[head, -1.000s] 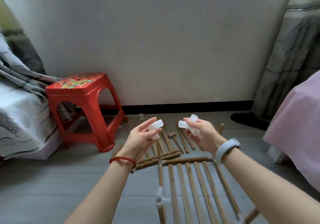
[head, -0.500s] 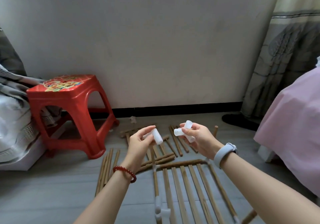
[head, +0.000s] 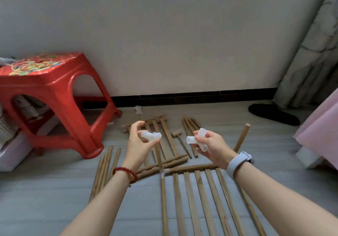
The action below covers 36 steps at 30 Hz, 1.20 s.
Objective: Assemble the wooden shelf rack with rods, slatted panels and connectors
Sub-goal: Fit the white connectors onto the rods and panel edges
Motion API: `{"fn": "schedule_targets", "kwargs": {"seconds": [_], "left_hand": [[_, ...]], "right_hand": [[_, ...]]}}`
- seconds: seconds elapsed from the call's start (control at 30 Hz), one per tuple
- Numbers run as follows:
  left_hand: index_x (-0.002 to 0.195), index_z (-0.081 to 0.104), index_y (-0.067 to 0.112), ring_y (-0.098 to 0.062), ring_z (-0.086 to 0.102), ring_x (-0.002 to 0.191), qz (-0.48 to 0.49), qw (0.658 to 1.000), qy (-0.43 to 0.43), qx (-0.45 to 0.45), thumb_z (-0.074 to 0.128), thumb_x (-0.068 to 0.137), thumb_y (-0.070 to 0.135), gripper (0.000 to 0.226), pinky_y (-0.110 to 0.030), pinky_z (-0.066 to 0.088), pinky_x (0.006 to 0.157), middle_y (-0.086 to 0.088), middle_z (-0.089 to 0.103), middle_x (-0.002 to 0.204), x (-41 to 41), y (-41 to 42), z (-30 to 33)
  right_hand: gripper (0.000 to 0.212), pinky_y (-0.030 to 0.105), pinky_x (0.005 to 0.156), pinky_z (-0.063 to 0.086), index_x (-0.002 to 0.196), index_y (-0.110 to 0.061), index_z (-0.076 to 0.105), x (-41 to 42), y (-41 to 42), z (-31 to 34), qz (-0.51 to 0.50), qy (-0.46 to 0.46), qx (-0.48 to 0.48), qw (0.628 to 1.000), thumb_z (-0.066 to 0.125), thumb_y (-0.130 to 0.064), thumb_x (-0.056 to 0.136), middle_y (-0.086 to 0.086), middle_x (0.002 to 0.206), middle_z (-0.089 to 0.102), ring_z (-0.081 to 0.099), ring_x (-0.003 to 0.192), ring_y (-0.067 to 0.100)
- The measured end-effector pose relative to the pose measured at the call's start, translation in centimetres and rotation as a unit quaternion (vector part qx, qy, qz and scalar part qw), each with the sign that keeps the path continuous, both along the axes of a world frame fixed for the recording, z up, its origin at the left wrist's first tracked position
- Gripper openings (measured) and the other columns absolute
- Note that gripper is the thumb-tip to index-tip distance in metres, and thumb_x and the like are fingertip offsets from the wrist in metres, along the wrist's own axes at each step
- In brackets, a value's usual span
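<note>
Both hands were raised above the floor (head: pixel 54 190): the left hand (head: pixel 139 144) pinched one plastic connector (head: pixel 150 135), the right hand (head: pixel 210 144) gripped another connector (head: pixel 194 139). Each looked light, rigid and smooth, best held by its socket arms.

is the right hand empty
No, the right hand holds a white plastic connector in curled fingers above the wooden parts on the floor.

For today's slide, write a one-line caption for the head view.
Left hand and right hand each hold a white connector above the slatted panel.
</note>
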<state>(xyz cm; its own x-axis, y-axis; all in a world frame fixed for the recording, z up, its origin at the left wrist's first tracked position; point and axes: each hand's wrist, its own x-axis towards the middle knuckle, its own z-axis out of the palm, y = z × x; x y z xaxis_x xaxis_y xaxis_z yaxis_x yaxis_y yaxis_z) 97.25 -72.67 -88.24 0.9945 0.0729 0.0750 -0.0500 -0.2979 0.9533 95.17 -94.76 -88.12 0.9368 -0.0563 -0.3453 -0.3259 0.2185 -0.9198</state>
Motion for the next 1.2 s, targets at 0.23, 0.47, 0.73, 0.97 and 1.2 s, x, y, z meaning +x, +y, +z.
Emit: {"fn": "schedule_targets", "kwargs": {"seconds": [0.23, 0.47, 0.73, 0.97, 1.2], "left_hand": [[0.109, 0.066, 0.013, -0.014, 0.060, 0.101, 0.040, 0.998, 0.049, 0.013, 0.072, 0.081, 0.030, 0.033, -0.033, 0.054, 0.083, -0.004, 0.060, 0.115, 5.4, -0.4, -2.7], [0.105, 0.068, 0.009, -0.017, 0.067, 0.089, 0.054, 0.991, 0.109, -0.048, 0.074, 0.080, 0.028, 0.033, -0.024, 0.055, 0.067, -0.010, 0.068, 0.102, 8.6, -0.2, -3.7], [0.097, 0.063, 0.008, -0.010, 0.056, 0.056, 0.083, 0.978, 0.175, -0.083, 0.071, 0.083, 0.031, 0.028, -0.019, 0.054, 0.055, -0.005, 0.061, 0.085, 10.0, -0.2, -3.1], [0.094, 0.058, 0.006, -0.011, 0.060, 0.055, 0.082, 0.972, 0.186, -0.122, 0.065, 0.087, 0.032, 0.028, -0.015, 0.051, 0.047, -0.010, 0.059, 0.086, 10.6, -1.5, -3.3], [0.098, 0.057, 0.009, -0.006, 0.049, 0.046, 0.066, 0.970, 0.191, -0.132, 0.066, 0.086, 0.034, 0.029, -0.013, 0.043, 0.041, -0.006, 0.055, 0.081, 10.9, -2.3, -4.0]], "right_hand": [[0.010, 0.023, 0.058, 0.046, 0.092, -0.012, 0.061, 2.5, -0.5, -1.8, -0.005, 0.002, -0.004, 1.000, 0.054, -0.004, 0.093, 0.006, 0.083, 0.061, 0.058, 0.065, 0.015], [0.010, 0.026, 0.062, 0.046, 0.093, -0.013, 0.061, 3.1, -1.9, -3.2, -0.004, 0.005, -0.030, 1.000, 0.053, -0.006, 0.093, 0.008, 0.087, 0.061, 0.058, 0.073, 0.018], [0.009, 0.026, 0.061, 0.045, 0.097, -0.012, 0.060, 3.8, -2.6, -3.7, -0.005, 0.009, -0.032, 0.999, 0.054, -0.007, 0.093, 0.010, 0.092, 0.060, 0.059, 0.075, 0.019], [0.010, 0.025, 0.059, 0.044, 0.096, -0.013, 0.060, 4.2, -2.6, -3.3, -0.001, 0.003, -0.042, 0.999, 0.053, -0.006, 0.093, 0.009, 0.091, 0.060, 0.058, 0.074, 0.018], [0.010, 0.025, 0.060, 0.044, 0.100, -0.008, 0.058, 4.3, -3.0, -3.0, -0.015, 0.005, -0.036, 0.999, 0.051, -0.003, 0.094, 0.009, 0.088, 0.058, 0.057, 0.070, 0.018]]}}
